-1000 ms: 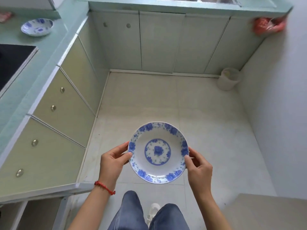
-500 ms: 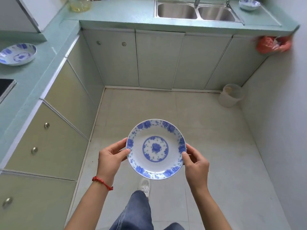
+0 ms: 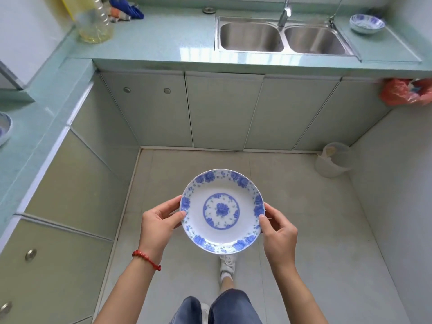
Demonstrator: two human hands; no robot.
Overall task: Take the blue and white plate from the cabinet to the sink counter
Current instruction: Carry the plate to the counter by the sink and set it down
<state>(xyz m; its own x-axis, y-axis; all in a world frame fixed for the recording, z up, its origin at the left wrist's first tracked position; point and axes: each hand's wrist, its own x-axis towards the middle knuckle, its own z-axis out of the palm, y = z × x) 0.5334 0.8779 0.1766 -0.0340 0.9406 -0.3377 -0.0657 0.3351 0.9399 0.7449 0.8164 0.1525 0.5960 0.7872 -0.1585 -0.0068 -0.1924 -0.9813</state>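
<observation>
Left hand [image 3: 159, 226] fingers [image 3: 174, 205] curled under and against the left rim of the blue and white plate [image 3: 222, 211], thumb pressed on top of the rim. Right hand [image 3: 279, 232] fingers [image 3: 272, 210] wrapped round the right rim the same way, thumb on the upper face. Both grasping the plate, held level and face up in mid-air over the tiled floor [image 3: 304, 206], well short of the worktop [image 3: 163, 43] ahead. Red bracelet [image 3: 146, 259] on the left wrist. Below the plate, a white shoe [image 3: 228, 263] and blue jeans [image 3: 231, 307]. Farther out, pale cabinet doors [image 3: 224, 111] under the worktop, a double steel sink [image 3: 282, 38] set into it with a tap [image 3: 284, 16] behind. Right of the sink, a blue and white bowl [image 3: 367, 23] on the worktop. Left of the sink, a clear plastic bottle [image 3: 94, 22] with yellowish liquid, blue cloth [image 3: 129, 8] beside it. Red plastic bag [image 3: 406, 91] hanging at the right end, a pale bucket [image 3: 333, 160] on the floor in the right corner. Another patterned dish [image 3: 3, 129] partly cut off at the left edge.
</observation>
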